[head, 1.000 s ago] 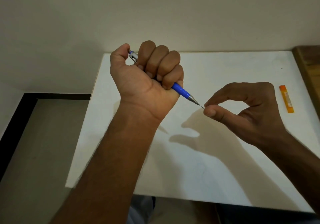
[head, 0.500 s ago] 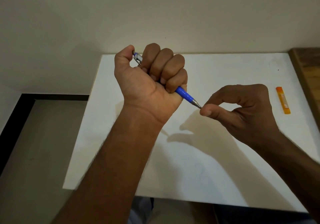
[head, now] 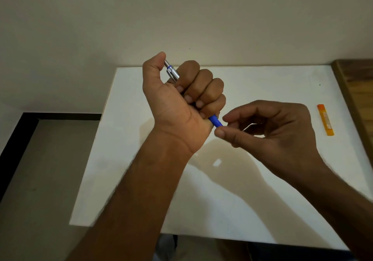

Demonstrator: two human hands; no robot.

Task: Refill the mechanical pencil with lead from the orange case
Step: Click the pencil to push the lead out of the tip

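A: Where's the pencil (head: pixel 215 121) right now?

B: In the left hand (head: pixel 181 101), wrapped in a full fist with the thumb sitting on the silver push-button end. Only a short blue stretch pokes out below the little finger.

A: And the right hand (head: pixel 276 131)?

B: Thumb and forefinger are closed together right at the pencil's tip end, covering it. I'd say they pinch the tip, though the tip itself is hidden behind the fingertips.

A: That's different from a second ago?

B: Yes. A second ago the metal cone and a thin sliver of lead showed between the two hands; half a second ago the right fingers were just touching the point. Now they have slid up over it, so the cone is out of sight and the hands nearly touch.

A: Meaning?

B: My guess is the lead is being pushed into the tip while the thumb holds the button down, so the feeding step looks nearly done.

A: The orange case (head: pixel 325 119)?

B: Lying flat on the white surface (head: pixel 252 200), well off to the right, near its wooden edge, untouched
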